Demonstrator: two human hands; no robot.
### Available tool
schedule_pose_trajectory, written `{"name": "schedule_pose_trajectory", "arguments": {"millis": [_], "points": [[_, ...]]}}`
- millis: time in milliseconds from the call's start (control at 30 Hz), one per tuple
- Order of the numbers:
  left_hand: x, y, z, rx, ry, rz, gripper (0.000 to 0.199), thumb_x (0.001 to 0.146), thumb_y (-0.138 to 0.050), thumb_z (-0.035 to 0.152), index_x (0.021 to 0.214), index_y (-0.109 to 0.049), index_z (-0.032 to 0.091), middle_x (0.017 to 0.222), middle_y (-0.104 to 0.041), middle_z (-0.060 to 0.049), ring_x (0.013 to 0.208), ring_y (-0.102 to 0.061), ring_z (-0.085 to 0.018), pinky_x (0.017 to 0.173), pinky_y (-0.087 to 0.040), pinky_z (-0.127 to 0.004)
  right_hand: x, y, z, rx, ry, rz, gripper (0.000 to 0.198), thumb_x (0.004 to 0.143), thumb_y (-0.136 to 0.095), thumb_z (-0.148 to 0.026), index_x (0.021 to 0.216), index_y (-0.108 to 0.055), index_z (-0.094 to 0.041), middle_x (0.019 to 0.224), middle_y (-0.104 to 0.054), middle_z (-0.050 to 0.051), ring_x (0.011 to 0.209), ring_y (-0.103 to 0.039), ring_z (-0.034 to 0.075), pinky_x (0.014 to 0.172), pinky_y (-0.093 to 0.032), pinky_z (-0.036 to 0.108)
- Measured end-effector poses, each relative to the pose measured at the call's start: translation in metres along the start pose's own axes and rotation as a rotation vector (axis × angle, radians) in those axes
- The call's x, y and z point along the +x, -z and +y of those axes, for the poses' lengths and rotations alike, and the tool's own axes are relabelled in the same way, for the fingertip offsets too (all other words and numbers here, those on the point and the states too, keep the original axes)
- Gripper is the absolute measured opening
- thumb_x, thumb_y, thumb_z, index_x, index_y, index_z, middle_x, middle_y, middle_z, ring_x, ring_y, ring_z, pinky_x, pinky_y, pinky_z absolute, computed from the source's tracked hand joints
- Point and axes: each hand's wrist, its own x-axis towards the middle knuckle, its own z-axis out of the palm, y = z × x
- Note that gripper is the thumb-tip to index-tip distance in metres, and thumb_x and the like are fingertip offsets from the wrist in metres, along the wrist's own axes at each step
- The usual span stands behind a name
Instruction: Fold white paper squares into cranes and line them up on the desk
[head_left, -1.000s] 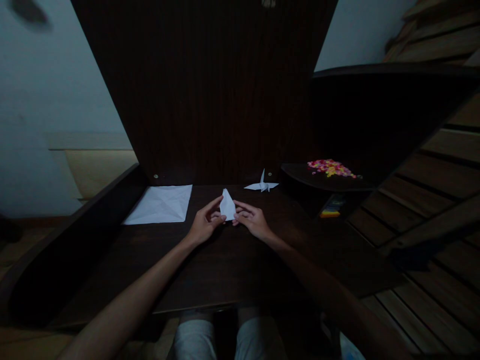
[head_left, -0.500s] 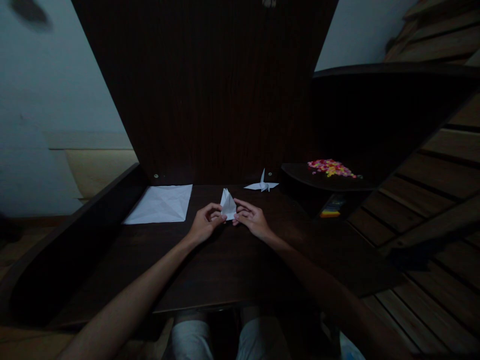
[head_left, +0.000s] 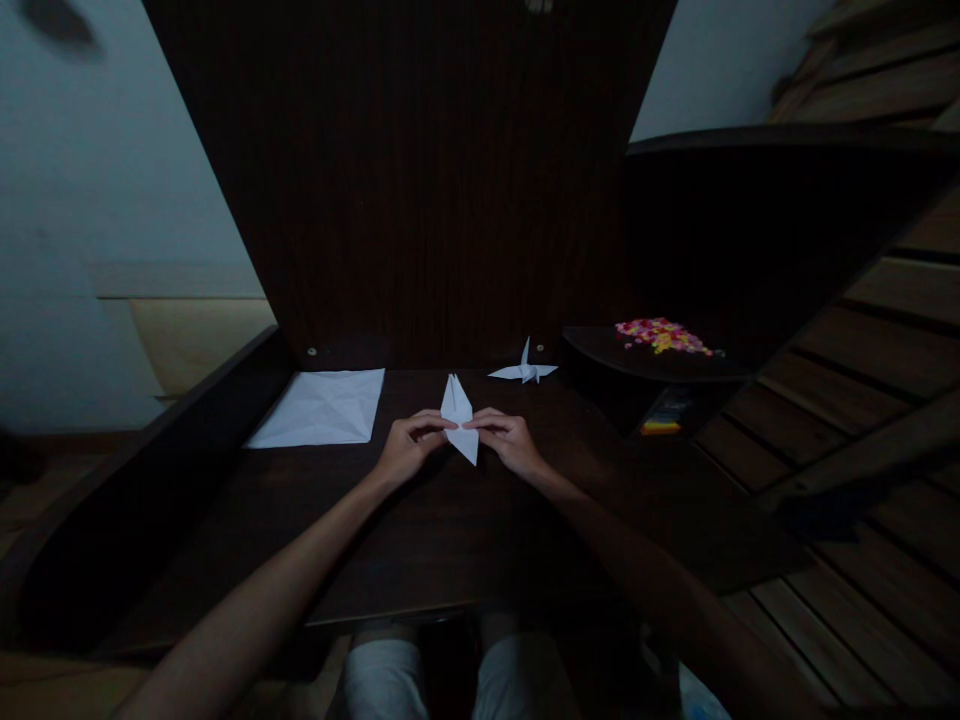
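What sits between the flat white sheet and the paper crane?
In the head view, the folded paper, held by the left hand and right hand, has its pointed top between the flat sheet and the crane.

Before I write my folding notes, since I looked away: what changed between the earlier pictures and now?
The folded paper now extends in a point toward the person, past where the left hand and right hand pinch its middle; neither has let go. The paper crane, creased sheet and colorful pieces stayed put.
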Motion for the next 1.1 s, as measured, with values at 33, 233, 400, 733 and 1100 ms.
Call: {"name": "schedule_pose_trajectory", "arguments": {"millis": [33,233,400,733,1100], "points": [[0.0,0.0,0.001,-0.001,0.006,-0.003,0.013,0.068,-0.068,0.023,0.077,-0.073,0.016,0.095,-0.065,-0.008,0.091,-0.061,-0.022,0.083,-0.046,-0.035,0.0,0.0,-0.001,-0.002,-0.002,0.002,0.012,0.071,-0.069,-0.031,0.078,-0.074,-0.022,0.084,-0.064,0.005,0.083,-0.06,0.018,0.075,-0.046,0.032],[-0.001,0.002,0.005,-0.003,0.024,0.003,0.014,0.073,-0.06,0.022,0.076,-0.074,0.017,0.092,-0.066,-0.007,0.091,-0.061,-0.022,0.082,-0.047,-0.034,-0.001,0.001,-0.006,0.024,-0.068,-0.009,0.011,0.073,-0.064,-0.027,0.078,-0.074,-0.022,0.084,-0.063,0.003,0.084,-0.058,0.018,0.074,-0.045,0.03],[-0.001,-0.002,0.001,0.027,0.036,0.034,0.015,0.07,-0.067,0.029,0.077,-0.07,0.016,0.082,-0.068,-0.005,0.081,-0.062,-0.02,0.077,-0.048,-0.032,-0.002,-0.001,-0.01,0.026,-0.075,-0.007,0.014,0.074,-0.064,-0.032,0.077,-0.072,-0.021,0.082,-0.064,0.003,0.081,-0.059,0.018,0.073,-0.046,0.03],[0.0,-0.003,-0.004,-0.079,0.094,0.029,0.027,0.064,-0.074,0.032,0.081,-0.061,0.015,0.071,-0.064,-0.001,0.067,-0.061,-0.014,0.063,-0.047,-0.025,-0.001,-0.006,-0.001,0.071,-0.127,0.084,0.031,0.063,-0.075,-0.032,0.085,-0.055,-0.02,0.077,-0.061,0.0,0.074,-0.059,0.014,0.067,-0.048,0.026],[0.0,-0.006,-0.008,-0.123,0.104,0.035,0.029,0.066,-0.073,0.031,0.084,-0.056,0.015,0.069,-0.061,0.0,0.066,-0.059,-0.013,0.063,-0.048,-0.026,0.0,-0.002,-0.001,0.122,-0.208,0.069,0.036,0.061,-0.076,-0.032,0.088,-0.057,-0.019,0.07,-0.06,-0.002,0.064,-0.059,0.013,0.062,-0.049,0.026]]}}
